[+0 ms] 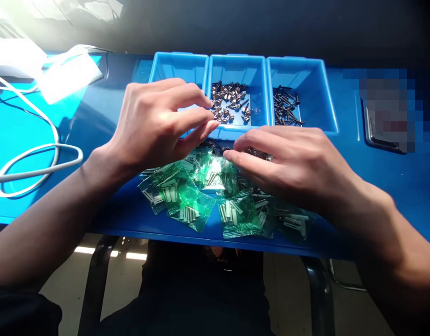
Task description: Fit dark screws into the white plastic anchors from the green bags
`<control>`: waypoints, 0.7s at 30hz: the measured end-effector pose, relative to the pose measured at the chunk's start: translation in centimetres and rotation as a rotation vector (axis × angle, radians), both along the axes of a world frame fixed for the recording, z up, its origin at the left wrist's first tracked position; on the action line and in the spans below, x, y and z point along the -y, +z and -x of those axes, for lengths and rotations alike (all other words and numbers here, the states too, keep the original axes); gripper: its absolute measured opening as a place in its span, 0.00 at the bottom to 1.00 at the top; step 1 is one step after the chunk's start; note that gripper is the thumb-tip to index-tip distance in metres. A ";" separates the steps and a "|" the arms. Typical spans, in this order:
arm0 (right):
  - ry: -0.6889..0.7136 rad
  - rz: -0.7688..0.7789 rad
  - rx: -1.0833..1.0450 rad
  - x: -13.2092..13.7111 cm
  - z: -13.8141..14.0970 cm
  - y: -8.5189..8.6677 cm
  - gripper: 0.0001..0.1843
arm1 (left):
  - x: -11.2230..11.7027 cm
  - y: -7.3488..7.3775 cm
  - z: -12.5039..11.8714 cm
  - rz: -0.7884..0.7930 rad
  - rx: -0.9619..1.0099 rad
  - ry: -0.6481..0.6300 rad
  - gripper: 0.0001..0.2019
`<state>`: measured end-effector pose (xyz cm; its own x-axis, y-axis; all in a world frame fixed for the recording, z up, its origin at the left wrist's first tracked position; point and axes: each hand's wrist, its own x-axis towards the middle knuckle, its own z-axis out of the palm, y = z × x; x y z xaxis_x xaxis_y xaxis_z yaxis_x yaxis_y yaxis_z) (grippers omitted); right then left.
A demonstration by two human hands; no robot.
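Blue table (383, 196), glossy, sun glare on the left part. Black table legs (99, 280) and floor (285, 289) show below its front edge. Person's dark shirt (201, 289) at bottom. White cable (36, 163) lies looped on the table at left, white packet (70, 74) beyond it near the back corner. At right, a metal-edged object (367, 126), mostly pixelated, can't tell what.

Three blue bins stand in a row, touching, at the table's back. Left bin (176, 70) shows no parts, partly behind the left hand. Middle bin (236, 70) holds silver screws (229, 105) in a loose heap. Right bin (302, 77) holds dark screws (287, 107).

Green bags (190, 205) lie overlapping in a loose spread on the table in front of the bins, white parts sealed inside. Small dark parts (215, 145) and a small metal pile (260, 154) sit at the bags' far side.

Left hand (155, 123) hovers at the middle bin's front edge, fingers curled, tips close together near the silver screws; can't tell if anything is pinched. Right hand (288, 163) is over the bags, loosely open, fingers reaching toward the dark parts, nothing clamped.
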<state>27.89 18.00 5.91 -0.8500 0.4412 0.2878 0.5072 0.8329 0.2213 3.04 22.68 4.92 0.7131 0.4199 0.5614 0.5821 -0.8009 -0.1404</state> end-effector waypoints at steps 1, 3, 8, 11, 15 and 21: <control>-0.012 0.015 -0.069 0.2 0.2 0.1 0.10 | 0.1 -0.1 -0.2 -0.002 0.012 0.002 0.08; -0.046 0.076 -0.216 0.4 0.4 0.2 0.08 | 0.3 0.0 -0.5 -0.013 0.032 0.018 0.08; -0.005 0.186 -0.428 0.2 0.6 0.4 0.11 | 0.9 0.4 -1.0 -0.110 0.051 0.020 0.11; -0.047 0.259 -0.543 0.0 0.7 0.2 0.10 | 0.9 0.4 -1.0 -0.118 0.054 0.012 0.10; -0.095 0.391 -0.732 0.1 0.8 0.1 0.07 | 0.7 0.3 -0.9 -0.111 0.069 0.026 0.10; -0.268 0.343 -0.811 0.1 1.0 0.7 0.17 | 1.0 0.7 -1.2 -0.078 0.051 0.026 0.11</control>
<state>26.90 17.91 6.59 -0.3020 0.7654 0.5684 0.5847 0.6196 -0.5237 4.21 21.67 5.62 0.6725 0.3913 0.6282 0.6104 -0.7733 -0.1717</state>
